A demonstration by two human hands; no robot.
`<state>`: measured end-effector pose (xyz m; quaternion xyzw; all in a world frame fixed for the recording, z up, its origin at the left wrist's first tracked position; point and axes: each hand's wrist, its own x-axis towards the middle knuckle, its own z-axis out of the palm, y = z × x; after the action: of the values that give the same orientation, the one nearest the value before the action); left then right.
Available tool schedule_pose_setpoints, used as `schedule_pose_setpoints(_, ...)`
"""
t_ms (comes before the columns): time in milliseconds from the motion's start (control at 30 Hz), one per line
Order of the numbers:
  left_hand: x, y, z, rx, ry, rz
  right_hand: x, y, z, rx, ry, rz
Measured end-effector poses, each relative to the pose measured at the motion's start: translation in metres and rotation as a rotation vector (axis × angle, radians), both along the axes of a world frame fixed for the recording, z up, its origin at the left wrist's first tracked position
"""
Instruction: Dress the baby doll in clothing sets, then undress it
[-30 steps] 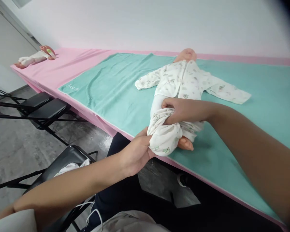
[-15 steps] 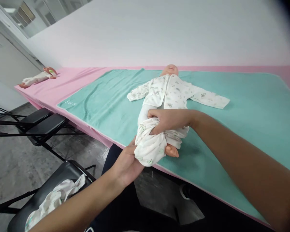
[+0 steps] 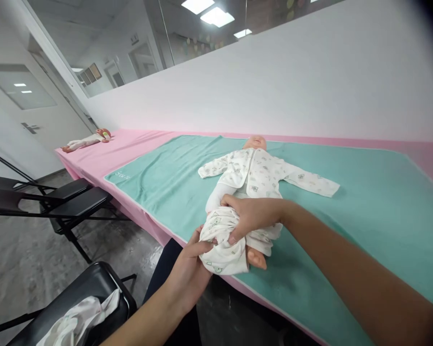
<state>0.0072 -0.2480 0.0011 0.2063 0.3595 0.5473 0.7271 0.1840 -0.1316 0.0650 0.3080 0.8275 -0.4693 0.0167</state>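
Note:
A baby doll (image 3: 257,142) lies on its back on a teal blanket (image 3: 364,230), its head toward the wall. It wears a white printed jacket (image 3: 261,173) with both sleeves spread out. White printed pants (image 3: 225,262) are bunched around its lower legs, and one bare foot (image 3: 256,258) sticks out. My left hand (image 3: 191,269) grips the pants' lower end near the table edge, thumb on top. Higher up, my right hand (image 3: 250,216) pinches the gathered cloth at the leg. The doll's other foot is hidden in the fabric.
Pink cloth (image 3: 140,139) covers the long table under the blanket. A second doll (image 3: 90,140) lies at its far left end. Black folding chairs (image 3: 82,202) stand along the left side; the nearest holds crumpled white cloth (image 3: 81,319). A white wall (image 3: 292,86) runs behind.
The view has tilted up, so everything sits lower in the picture. My left thumb has moved onto the front of the pants' cloth. My right hand keeps its hold.

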Motion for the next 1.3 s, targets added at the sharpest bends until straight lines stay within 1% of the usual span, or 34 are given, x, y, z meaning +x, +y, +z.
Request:
schedule_pose_setpoints(133, 0.002, -0.001, -0.001, 0.025, 0.055, 0.029, -0.003, -0.003, -0.002, 0.008, 0.068, -0.061)
schedule_pose_setpoints(300, 0.004, -0.002, 0.006, -0.007, 0.288, 0.073, -0.009, -0.010, -0.005, 0.079, 0.052, -0.091)
schedule_pose_setpoints(400, 0.006, -0.002, 0.011, -0.006, 0.375, 0.085, -0.014, -0.011, -0.010, 0.188, 0.020, -0.097)
schedule_pose_setpoints(500, 0.007, -0.001, 0.013, -0.020, 0.384, 0.079, -0.018, -0.012, -0.012, 0.291, -0.012, -0.124)
schedule_pose_setpoints(533, 0.007, -0.001, 0.012, -0.021, 0.372, 0.083, -0.018, -0.013, -0.011, 0.290, -0.003, -0.129)
schedule_pose_setpoints(600, 0.005, 0.000, 0.009, -0.010, 0.325, 0.095, -0.017, -0.013, -0.009, 0.237, 0.034, -0.121)
schedule_pose_setpoints(733, 0.000, 0.001, 0.001, 0.001, 0.204, 0.077, -0.012, -0.010, -0.006, 0.135, 0.034, -0.056)
schedule_pose_setpoints(800, -0.002, 0.001, 0.000, 0.001, 0.185, 0.047, -0.010, -0.007, -0.010, 0.141, 0.015, -0.035)
schedule_pose_setpoints(867, -0.003, 0.000, 0.002, 0.010, 0.206, 0.008, -0.010, -0.005, -0.015, 0.171, -0.023, -0.023)
schedule_pose_setpoints(967, -0.004, -0.001, 0.009, 0.039, 0.285, -0.073, -0.012, -0.003, -0.019, 0.213, -0.066, -0.022)
schedule_pose_setpoints(1067, -0.004, -0.002, 0.015, 0.068, 0.431, -0.117, -0.013, -0.005, -0.015, 0.190, -0.004, -0.046)
schedule_pose_setpoints(1200, -0.006, -0.001, 0.014, 0.158, 0.658, -0.080, -0.012, -0.008, -0.006, 0.107, 0.087, -0.090)
schedule_pose_setpoints(1300, -0.012, 0.005, 0.013, 0.256, 0.819, -0.052, -0.009, -0.007, -0.005, 0.055, 0.166, -0.118)
